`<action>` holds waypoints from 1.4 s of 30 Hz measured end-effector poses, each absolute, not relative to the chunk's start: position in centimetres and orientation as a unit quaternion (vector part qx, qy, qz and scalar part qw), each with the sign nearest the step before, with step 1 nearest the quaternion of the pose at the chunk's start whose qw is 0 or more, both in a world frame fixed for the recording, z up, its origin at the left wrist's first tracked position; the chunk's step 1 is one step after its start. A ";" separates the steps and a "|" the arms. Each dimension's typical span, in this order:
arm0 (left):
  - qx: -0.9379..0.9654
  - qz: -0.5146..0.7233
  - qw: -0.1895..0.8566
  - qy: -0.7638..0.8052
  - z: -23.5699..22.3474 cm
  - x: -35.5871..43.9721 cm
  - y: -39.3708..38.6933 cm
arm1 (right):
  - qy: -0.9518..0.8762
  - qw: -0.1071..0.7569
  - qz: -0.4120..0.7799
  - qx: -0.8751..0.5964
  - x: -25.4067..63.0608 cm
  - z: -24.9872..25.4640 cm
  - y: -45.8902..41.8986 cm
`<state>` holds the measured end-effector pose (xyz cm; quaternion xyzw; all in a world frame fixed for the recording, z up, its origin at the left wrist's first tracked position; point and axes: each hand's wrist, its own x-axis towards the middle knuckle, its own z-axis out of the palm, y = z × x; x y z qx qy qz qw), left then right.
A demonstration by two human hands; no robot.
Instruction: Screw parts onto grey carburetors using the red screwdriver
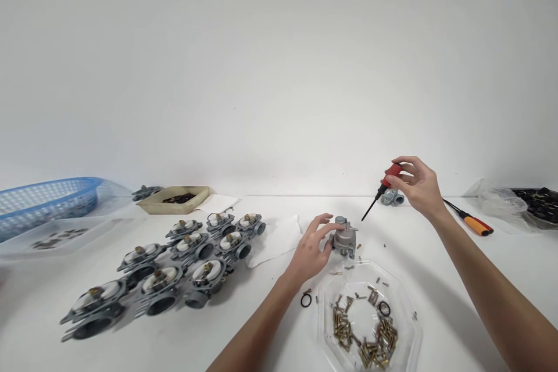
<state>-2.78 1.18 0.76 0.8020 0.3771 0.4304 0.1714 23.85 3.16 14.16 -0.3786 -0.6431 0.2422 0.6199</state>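
Observation:
A grey metal carburetor (345, 239) stands on the white table with its bowl side up. My left hand (311, 247) steadies it from the left, index finger on its top and thumb against its side; the other fingers are raised. Up and to the right, my right hand (416, 183) grips a screwdriver (393, 170) by its red handle. Its dark shaft slants down to the left, the tip in the air beside the carburetor and apart from it. In front lies a clear octagonal tray (325, 325) with brass screws (386, 334) and a black O-ring (384, 308).
Several open carburetors (159, 282) with white floats stand on the left. Behind them are a beige tray (174, 206), a shallow clear tray (21, 247) and a blue basket (82, 195). Right: another carburetor (387, 197), orange-handled tool (476, 225), plastic bag (501, 203). An O-ring (306, 300) lies near the octagonal tray.

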 end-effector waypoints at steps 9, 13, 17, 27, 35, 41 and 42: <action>0.807 0.413 0.207 0.367 0.2 -2.7 1.6 | -0.666 0.586 0.266 -0.377 22.8 13.4 3.1; 0.810 0.409 0.227 0.355 0.5 -2.7 1.5 | -0.680 0.578 0.271 -0.361 22.3 13.4 2.8; 0.810 0.410 0.232 0.350 0.7 -2.7 1.4 | -0.692 0.562 0.279 -0.358 21.4 13.3 2.2; 0.809 0.416 0.224 0.349 0.5 -2.7 1.4 | -0.714 0.542 0.288 -0.337 20.1 12.9 1.6; 0.809 0.421 0.213 0.351 0.5 -2.6 1.3 | -0.723 0.532 0.284 -0.337 19.8 12.9 1.5; 0.806 0.405 0.209 0.379 1.4 -2.6 0.7 | -0.740 0.530 0.240 -0.338 19.4 13.1 1.2; 0.805 0.400 0.212 0.382 1.6 -2.5 0.6 | -0.740 0.534 0.222 -0.342 19.2 13.0 1.2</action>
